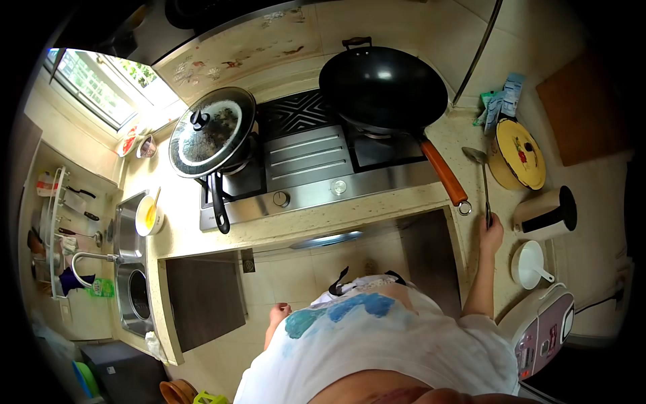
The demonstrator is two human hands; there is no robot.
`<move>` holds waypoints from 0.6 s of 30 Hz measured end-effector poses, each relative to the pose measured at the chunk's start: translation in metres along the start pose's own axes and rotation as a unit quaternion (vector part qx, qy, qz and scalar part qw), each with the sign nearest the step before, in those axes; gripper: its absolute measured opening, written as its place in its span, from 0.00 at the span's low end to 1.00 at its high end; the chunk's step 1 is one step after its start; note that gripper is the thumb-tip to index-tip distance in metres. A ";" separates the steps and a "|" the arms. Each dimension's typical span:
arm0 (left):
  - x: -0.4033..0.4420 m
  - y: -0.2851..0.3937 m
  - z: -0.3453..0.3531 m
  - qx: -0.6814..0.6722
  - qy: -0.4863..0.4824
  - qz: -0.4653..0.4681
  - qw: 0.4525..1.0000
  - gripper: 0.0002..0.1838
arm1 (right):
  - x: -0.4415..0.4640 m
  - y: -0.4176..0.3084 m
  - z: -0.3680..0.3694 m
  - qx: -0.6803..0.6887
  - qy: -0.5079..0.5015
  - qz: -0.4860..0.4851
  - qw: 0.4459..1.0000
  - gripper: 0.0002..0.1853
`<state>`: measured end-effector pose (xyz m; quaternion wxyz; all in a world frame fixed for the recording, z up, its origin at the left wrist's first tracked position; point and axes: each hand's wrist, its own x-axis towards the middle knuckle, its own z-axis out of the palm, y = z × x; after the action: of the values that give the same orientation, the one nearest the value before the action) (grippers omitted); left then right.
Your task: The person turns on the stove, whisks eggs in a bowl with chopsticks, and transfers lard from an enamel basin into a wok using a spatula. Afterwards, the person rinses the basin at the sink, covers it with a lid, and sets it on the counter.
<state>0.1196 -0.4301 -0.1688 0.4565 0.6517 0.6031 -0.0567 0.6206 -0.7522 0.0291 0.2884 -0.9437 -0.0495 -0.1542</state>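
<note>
Resting on the bench (289,231) near the sink (130,229), a white bowl (149,215) of yellow contents, a utensil leaned inside. Next, on the left burner, a lidded pan (232,131), its handle pointed forward. Left hand (279,312): fingers curled beside the shirt; whether anything is held cannot be told. On the right burner, a black wok (383,87), its wooden handle (443,172) projecting over the bench edge. Beside it, a metal ladle (486,188), bowl end pointed away from the body, gripped near the handle's end by the right hand (492,234); contact with the bench cannot be judged. Farther right, a yellow lidded pot (525,161). For good handling, the ladle is best gripped firmly, kept level and steered clear of wok handle and pot.
</note>
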 end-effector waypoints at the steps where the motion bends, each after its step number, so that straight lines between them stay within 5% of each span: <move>1: 0.001 -0.006 0.001 0.007 -0.001 0.000 1.000 0.17 | -0.002 0.000 0.001 -0.014 -0.006 0.005 1.000 0.14; 13: 0.008 -0.144 0.039 -0.013 0.018 -0.091 0.996 0.17 | -0.018 0.004 0.010 -0.079 -0.077 0.035 0.993 0.16; 18: -0.013 -0.129 0.031 0.001 0.043 -0.084 0.996 0.16 | -0.025 -0.009 0.018 -0.091 0.053 -0.130 0.986 0.15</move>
<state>0.0234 -0.4788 -0.2467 0.4233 0.6012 0.6745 -0.0669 0.5997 -0.7349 0.0113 0.1810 -0.9421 -0.1417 -0.2440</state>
